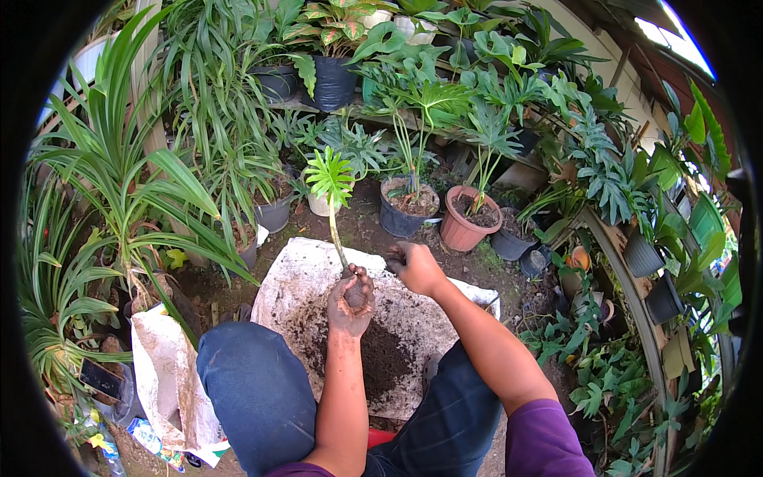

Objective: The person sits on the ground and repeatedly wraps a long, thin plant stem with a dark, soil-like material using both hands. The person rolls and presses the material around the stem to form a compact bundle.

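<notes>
My left hand (350,301), soil-stained and palm up, grips the lower end of a plant cutting (335,229). The cutting has a pale bare stem and a tuft of bright green lobed leaves at its top. Its base is hidden by my fingers. To the right, my right hand (415,268) is bent at the wrist near the sack's far edge, its fingertips dark with soil. Whether anything is between those fingers is hidden. Below both hands lies a white woven sack (292,280) with a heap of dark soil (384,358) on it.
Beyond the sack stand a black pot (400,219) and a terracotta-coloured pot (459,235), both with leafy plants. Long strap-leaved plants (128,197) crowd the left. An upright white sack (170,381) and a smartphone (102,380) are at lower left. Potted plants line a curved rack (641,298) at right.
</notes>
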A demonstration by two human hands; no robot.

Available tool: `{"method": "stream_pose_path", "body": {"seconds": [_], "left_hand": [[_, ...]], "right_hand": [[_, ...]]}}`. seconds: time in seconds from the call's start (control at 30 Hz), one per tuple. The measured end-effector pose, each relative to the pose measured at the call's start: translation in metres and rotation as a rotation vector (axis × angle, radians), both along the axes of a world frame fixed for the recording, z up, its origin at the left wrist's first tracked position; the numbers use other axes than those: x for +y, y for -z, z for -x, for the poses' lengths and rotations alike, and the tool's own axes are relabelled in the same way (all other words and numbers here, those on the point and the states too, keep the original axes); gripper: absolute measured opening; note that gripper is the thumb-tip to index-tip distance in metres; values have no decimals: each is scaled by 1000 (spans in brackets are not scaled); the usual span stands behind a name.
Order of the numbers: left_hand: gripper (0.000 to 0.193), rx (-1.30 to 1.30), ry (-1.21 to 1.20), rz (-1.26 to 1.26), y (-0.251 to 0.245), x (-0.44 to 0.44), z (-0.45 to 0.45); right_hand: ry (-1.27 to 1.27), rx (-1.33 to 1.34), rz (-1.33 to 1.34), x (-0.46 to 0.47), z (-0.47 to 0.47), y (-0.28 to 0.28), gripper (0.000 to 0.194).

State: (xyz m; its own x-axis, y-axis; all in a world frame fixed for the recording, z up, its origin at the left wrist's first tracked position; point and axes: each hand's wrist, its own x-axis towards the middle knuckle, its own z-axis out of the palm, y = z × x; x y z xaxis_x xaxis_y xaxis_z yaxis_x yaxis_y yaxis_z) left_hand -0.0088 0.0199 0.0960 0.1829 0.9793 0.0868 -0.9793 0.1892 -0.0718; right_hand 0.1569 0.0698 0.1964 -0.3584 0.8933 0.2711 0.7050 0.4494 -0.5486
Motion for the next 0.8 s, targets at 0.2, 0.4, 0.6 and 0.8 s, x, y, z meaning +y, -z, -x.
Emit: {"method": "stream_pose_path", "body": {"seconds": [0.2, 0.4, 0.6, 0.8], "left_hand": [[15, 166, -22, -104, -3, 1, -1], [23, 322, -56, -19, -12, -1, -1], [27, 240, -102, 175, -21, -1, -2], [27, 303, -154, 162, 6, 10, 3]], "right_hand": [[-78, -37, -61, -6, 8, 1, 20], [-82, -1, -37, -6, 9, -1, 24], [-121, 88, 29, -7, 9, -7, 32], [-208, 79, 12, -15, 19, -9, 27]]}}
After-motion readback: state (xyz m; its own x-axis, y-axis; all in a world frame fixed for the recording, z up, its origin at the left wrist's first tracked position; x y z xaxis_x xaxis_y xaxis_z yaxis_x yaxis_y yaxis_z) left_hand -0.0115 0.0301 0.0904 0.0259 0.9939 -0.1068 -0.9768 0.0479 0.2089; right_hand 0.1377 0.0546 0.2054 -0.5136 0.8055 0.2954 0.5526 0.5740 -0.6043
